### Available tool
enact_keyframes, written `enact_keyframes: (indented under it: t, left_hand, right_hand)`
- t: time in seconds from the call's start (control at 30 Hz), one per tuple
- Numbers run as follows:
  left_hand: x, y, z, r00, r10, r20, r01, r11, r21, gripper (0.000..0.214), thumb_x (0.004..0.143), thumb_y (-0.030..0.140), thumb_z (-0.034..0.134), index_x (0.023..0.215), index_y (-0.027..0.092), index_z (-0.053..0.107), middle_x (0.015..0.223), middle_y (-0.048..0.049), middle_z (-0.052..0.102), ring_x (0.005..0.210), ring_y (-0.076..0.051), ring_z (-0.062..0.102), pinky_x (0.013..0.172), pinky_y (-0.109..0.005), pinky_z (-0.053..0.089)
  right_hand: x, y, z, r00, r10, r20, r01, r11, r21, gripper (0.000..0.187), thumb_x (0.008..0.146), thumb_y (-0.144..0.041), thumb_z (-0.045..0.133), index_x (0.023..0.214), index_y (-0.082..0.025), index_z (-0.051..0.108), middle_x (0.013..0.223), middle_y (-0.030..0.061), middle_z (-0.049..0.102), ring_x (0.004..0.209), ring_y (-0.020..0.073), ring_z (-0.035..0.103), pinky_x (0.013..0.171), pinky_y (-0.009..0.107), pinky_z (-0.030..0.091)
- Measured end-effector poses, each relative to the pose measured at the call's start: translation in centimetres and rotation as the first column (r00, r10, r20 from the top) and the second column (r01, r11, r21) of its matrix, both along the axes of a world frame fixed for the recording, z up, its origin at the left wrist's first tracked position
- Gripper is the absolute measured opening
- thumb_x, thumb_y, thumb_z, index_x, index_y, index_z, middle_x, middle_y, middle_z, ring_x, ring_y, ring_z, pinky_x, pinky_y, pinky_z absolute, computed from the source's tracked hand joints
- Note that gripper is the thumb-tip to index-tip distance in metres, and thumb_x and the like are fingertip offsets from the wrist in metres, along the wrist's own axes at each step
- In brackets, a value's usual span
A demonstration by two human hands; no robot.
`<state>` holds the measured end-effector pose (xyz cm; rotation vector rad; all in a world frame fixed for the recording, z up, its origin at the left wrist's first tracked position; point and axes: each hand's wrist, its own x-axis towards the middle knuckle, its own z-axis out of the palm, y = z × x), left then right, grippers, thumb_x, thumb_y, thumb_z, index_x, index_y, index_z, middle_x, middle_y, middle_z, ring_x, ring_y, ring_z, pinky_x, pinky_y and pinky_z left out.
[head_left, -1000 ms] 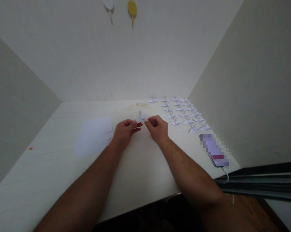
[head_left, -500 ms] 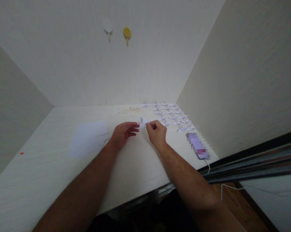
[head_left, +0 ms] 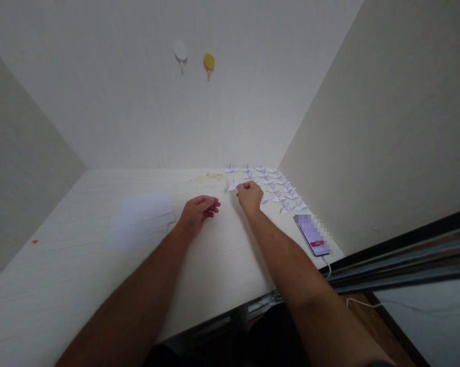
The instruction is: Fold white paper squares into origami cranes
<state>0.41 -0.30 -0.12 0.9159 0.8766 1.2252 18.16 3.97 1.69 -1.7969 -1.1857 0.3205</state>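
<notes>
My right hand (head_left: 250,195) pinches a small white paper crane (head_left: 233,187), whose one end sticks out to the left of the fingers. It is over the table just left of several folded paper cranes (head_left: 278,184) set out in rows at the back right. Some cranes are partly hidden behind this hand. My left hand (head_left: 201,210) hovers over the middle of the table, fingers loosely curved and apart, with nothing in it. To its left lies a stack of white paper sheets (head_left: 140,219).
A phone (head_left: 312,235) with a white cable (head_left: 328,269) lies at the table's right edge. Brownish marks (head_left: 209,177) show near the back wall. A white hook (head_left: 180,52) and a yellow hook (head_left: 209,62) are on that wall. An orange spot (head_left: 34,241) is at far left.
My right hand has moved away from my left hand, toward the rows, carrying the paper crane. My left hand, close to the crane before, is now apart from it.
</notes>
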Motion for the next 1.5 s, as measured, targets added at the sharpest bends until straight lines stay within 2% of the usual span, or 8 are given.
enact_keyframes:
  t: [0.1, 0.2, 0.37, 0.5, 0.83, 1.3, 1.4, 1.5]
  left_hand:
    - [0.1, -0.1, 0.0, 1.000, -0.002, -0.010, 0.002, 1.000, 0.005, 0.029, 0.063, 0.036, 0.081, 0.075, 0.012, 0.071, 0.077, -0.0083, 0.072, 0.061, -0.013, 0.062, 0.054, -0.024, 0.042]
    - [0.1, -0.1, 0.0, 1.000, -0.014, -0.016, 0.014, 1.000, 0.001, 0.027, 0.063, 0.036, 0.081, 0.074, 0.013, 0.071, 0.077, -0.0078, 0.072, 0.061, -0.014, 0.062, 0.054, -0.025, 0.042]
    - [0.1, -0.2, -0.1, 1.000, -0.019, -0.015, 0.019, 1.000, 0.008, 0.025, 0.065, 0.036, 0.080, 0.073, 0.013, 0.071, 0.078, -0.0081, 0.073, 0.062, -0.014, 0.062, 0.055, -0.026, 0.042]
    - [0.2, -0.2, -0.1, 1.000, -0.026, -0.015, 0.026, 1.000, 0.002, 0.026, 0.066, 0.036, 0.080, 0.073, 0.013, 0.070, 0.078, -0.0085, 0.073, 0.061, -0.014, 0.062, 0.056, -0.026, 0.042]
    - [0.3, -0.2, -0.3, 0.999, -0.030, -0.037, 0.031, 0.999, 0.012, 0.027, 0.066, 0.038, 0.080, 0.073, 0.014, 0.070, 0.079, -0.0096, 0.073, 0.062, -0.015, 0.062, 0.056, -0.028, 0.042]
    - [0.3, -0.3, 0.1, 0.999, -0.020, -0.038, 0.020, 1.000, 0.010, 0.026, 0.064, 0.036, 0.079, 0.073, 0.013, 0.070, 0.078, -0.0091, 0.072, 0.061, -0.014, 0.062, 0.056, -0.027, 0.041]
    - [0.3, -0.2, -0.2, 0.998, -0.027, -0.049, 0.028, 0.999, 0.020, 0.017, 0.063, 0.030, 0.075, 0.067, 0.015, 0.067, 0.068, -0.0061, 0.070, 0.055, -0.013, 0.057, 0.052, -0.026, 0.038]
    - [0.1, -0.2, -0.5, 0.992, -0.094, -0.081, 0.099, 0.993, 0.065, 0.010, 0.061, 0.024, 0.066, 0.056, 0.017, 0.060, 0.050, -0.0007, 0.058, 0.044, -0.009, 0.043, 0.046, -0.025, 0.026]
  right_hand:
    - [-0.7, 3.7, 0.1, 0.998, -0.071, -0.002, 0.070, 0.995, -0.066, 0.012, 0.076, -0.019, 0.055, 0.079, -0.019, 0.067, 0.066, 0.0034, 0.068, 0.074, 0.0195, 0.067, 0.074, 0.028, 0.050]
    - [-1.0, 5.9, -0.2, 0.992, -0.125, 0.000, 0.124, 0.985, -0.124, 0.015, 0.076, -0.015, 0.057, 0.084, -0.015, 0.069, 0.077, 0.0103, 0.071, 0.085, 0.0239, 0.069, 0.077, 0.031, 0.052]
    - [-1.8, 7.5, -0.8, 0.986, -0.169, -0.001, 0.165, 0.964, -0.208, 0.020, 0.082, -0.016, 0.056, 0.094, -0.011, 0.071, 0.100, 0.0211, 0.072, 0.101, 0.0294, 0.069, 0.082, 0.035, 0.051]
    - [-2.3, 8.2, -1.1, 0.983, -0.186, -0.002, 0.179, 0.954, -0.241, 0.027, 0.085, -0.015, 0.051, 0.104, -0.010, 0.070, 0.108, 0.0236, 0.071, 0.104, 0.0303, 0.069, 0.083, 0.036, 0.051]
    - [-2.5, 8.5, -1.4, 0.983, -0.182, -0.001, 0.176, 0.956, -0.234, 0.027, 0.083, -0.019, 0.052, 0.104, -0.013, 0.069, 0.105, 0.0236, 0.071, 0.099, 0.0301, 0.068, 0.077, 0.037, 0.048]
    - [-2.7, 7.7, -1.2, 0.980, -0.189, -0.060, 0.176, 0.968, -0.176, 0.027, 0.078, -0.019, 0.057, 0.103, -0.014, 0.064, 0.102, 0.0212, 0.070, 0.097, 0.0310, 0.068, 0.080, 0.038, 0.049]
    - [-3.0, 7.0, -1.2, 0.972, -0.222, -0.083, 0.208, 0.967, -0.145, 0.031, 0.080, -0.022, 0.055, 0.109, -0.016, 0.060, 0.103, 0.0186, 0.069, 0.096, 0.0290, 0.068, 0.080, 0.037, 0.049]
    - [-3.8, 5.7, -1.6, 0.975, -0.197, -0.105, 0.185, 0.976, -0.116, 0.028, 0.085, -0.025, 0.047, 0.108, -0.015, 0.060, 0.100, 0.0173, 0.070, 0.094, 0.0276, 0.065, 0.081, 0.038, 0.048]
